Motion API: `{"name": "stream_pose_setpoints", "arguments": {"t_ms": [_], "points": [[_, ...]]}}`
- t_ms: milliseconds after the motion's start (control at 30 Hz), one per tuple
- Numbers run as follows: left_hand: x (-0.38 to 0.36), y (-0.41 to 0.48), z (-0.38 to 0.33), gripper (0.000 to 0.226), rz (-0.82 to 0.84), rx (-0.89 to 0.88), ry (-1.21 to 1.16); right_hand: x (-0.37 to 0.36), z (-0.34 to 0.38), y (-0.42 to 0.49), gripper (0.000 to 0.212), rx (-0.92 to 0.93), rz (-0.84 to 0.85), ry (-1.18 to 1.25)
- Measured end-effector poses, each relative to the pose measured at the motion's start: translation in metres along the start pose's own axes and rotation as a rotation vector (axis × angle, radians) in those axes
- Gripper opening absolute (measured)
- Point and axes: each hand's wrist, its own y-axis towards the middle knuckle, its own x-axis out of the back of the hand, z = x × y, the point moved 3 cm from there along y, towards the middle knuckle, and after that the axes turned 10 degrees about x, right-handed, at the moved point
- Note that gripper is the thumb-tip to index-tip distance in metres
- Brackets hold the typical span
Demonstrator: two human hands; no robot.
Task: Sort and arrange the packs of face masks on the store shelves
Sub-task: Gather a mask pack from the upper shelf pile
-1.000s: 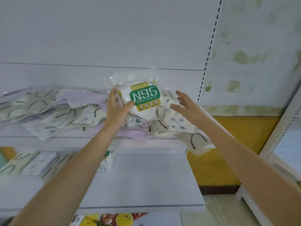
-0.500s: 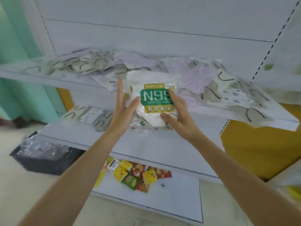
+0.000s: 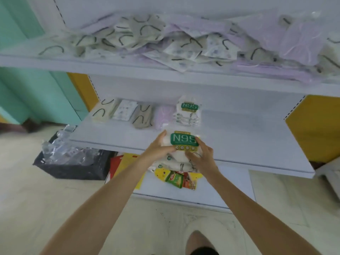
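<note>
N95 bundle (image 3: 184,139) held in both hands at the front edge of the middle shelf (image 3: 248,144).

The upper shelf (image 3: 92,61) carries a loose pile of mask packs (image 3: 184,43), blurred and cut off at the right, so the count is unreadable. A row of mask packs (image 3: 128,113) lies at the back of the middle shelf, ending in an N95 stack (image 3: 188,109). A black bin (image 3: 73,166) stands on the floor to the left. Snack packets (image 3: 176,178) lie on the bottom shelf (image 3: 230,190), partly hidden by the bundle. The bundle's lower packs are covered by the hands; number unclear. Left hand (image 3: 158,148): fingers (image 3: 162,135) wrap the left edge. Right hand (image 3: 202,155): fingers (image 3: 199,142) curl round the right edge, with the thumb on the front.
</note>
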Motion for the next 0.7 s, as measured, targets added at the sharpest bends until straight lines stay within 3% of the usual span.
{"name": "stream_pose_setpoints", "arguments": {"t_ms": [167,400,533,633,700], "points": [[-0.015,0.058,0.001,0.073,0.019,0.018,-0.038,0.001,-0.027,0.039,0.070,-0.121,-0.056,-0.004],[-0.002,0.144,-0.046,0.074,0.061,-0.076,-0.024,0.025,-0.037,0.143,0.099,-0.003,0.074,-0.107],[0.006,0.197,-0.081,0.087,0.013,-0.157,-0.089,0.040,-0.030,0.219,0.097,0.102,-0.007,-0.152],[0.008,0.240,-0.098,0.079,-0.157,-0.231,-0.002,0.050,-0.055,0.275,0.090,0.195,-0.048,-0.192],[-0.002,0.265,-0.094,0.072,-0.113,-0.205,0.072,0.048,-0.077,0.295,0.076,0.166,-0.016,-0.296]]}}
